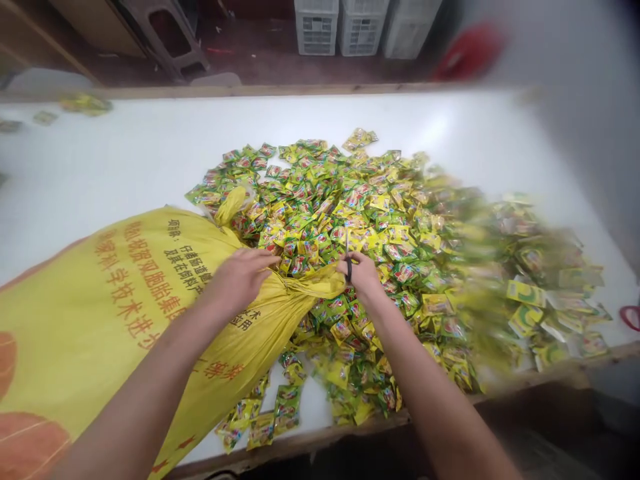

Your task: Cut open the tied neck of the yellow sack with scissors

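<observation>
A large yellow woven sack with red and black printed characters lies on its side on the table. Its gathered, twisted neck points right. My left hand is closed on the sack close to where the neck narrows; what its fingertips pinch is partly hidden. In my right hand, at the end of the neck, is a pair of scissors with a black handle, blade pointing away from me. A wide heap of small green and yellow packets lies behind and around both hands.
The white table has a wooden edge. A few loose packets lie at the far left. Several pale plastic crates stand on the floor beyond, beside a blurred red object. A red loop shows at the right edge.
</observation>
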`<state>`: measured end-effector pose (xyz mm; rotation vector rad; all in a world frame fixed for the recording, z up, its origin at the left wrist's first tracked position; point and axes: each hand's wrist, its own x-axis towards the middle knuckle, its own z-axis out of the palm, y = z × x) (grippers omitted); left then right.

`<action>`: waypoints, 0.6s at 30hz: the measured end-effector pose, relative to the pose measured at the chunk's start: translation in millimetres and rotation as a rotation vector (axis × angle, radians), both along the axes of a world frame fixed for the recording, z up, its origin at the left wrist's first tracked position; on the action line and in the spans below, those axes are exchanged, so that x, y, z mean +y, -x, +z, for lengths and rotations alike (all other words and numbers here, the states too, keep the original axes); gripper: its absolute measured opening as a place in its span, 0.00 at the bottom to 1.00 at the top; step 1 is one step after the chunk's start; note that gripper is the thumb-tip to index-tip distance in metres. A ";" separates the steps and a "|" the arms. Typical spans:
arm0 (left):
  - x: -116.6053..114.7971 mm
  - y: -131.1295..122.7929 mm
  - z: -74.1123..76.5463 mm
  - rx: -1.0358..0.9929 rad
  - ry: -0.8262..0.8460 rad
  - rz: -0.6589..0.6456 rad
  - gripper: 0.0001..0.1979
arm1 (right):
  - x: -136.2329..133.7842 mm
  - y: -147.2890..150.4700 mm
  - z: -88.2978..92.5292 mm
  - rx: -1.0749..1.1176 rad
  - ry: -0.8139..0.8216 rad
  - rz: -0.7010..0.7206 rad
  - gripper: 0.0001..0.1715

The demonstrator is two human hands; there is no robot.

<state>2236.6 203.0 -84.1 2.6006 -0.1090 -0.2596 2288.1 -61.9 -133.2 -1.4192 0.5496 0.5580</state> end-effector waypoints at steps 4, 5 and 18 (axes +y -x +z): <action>-4.9 -7.0 -31.9 0.121 -0.110 -0.206 0.15 | -28.4 41.5 -6.2 0.017 0.086 0.024 0.19; -5.3 -7.8 -36.5 0.127 -0.109 -0.203 0.15 | -32.9 51.9 -9.7 0.030 0.097 0.026 0.19; -3.8 -35.6 -44.3 0.184 -0.002 -0.154 0.09 | -34.1 79.7 -21.8 -0.032 0.178 0.003 0.20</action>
